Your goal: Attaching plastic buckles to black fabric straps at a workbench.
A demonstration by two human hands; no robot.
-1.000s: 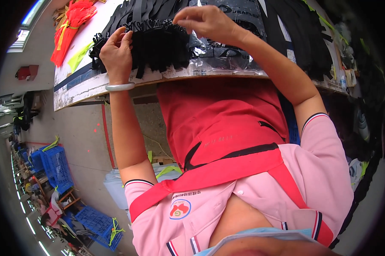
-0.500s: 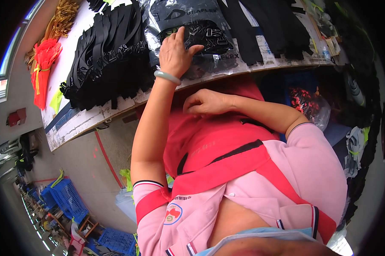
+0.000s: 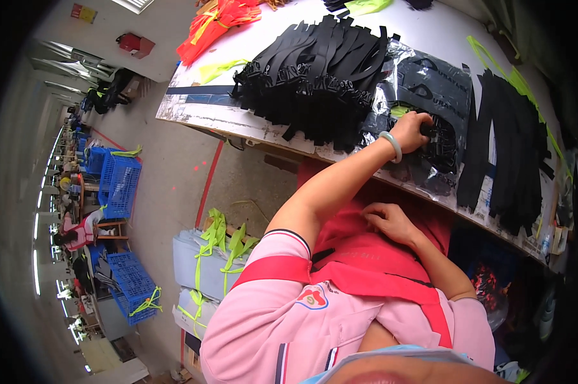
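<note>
My left hand (image 3: 412, 136), with a pale green bangle on its wrist, reaches to the opening of a clear plastic bag (image 3: 409, 70) lying on the table. Black plastic buckles (image 3: 444, 144) fill the bag. The fingers curl closed around a dark piece among them, apparently a buckle. In front of my red apron (image 3: 356, 246) rests my right hand (image 3: 391, 221), its fingers loosely bent and apart, with nothing visible in them. Left of the bag lies a thick pile of black webbing straps (image 3: 314, 57), with buckles along their near ends.
More black straps (image 3: 506, 147) lie right of the bag, beside a yellow-green cord. Orange-red strips (image 3: 215, 25) sit at the table's far left. The table edge (image 3: 269, 137) runs before me. Blue crates (image 3: 119, 185) and tied grey bundles (image 3: 199, 262) stand on the floor at left.
The view has swung left, so the table appears farther right. My left hand has gone from spread fingers on the bag to curled fingers among the buckles. My right hand stays by the apron.
</note>
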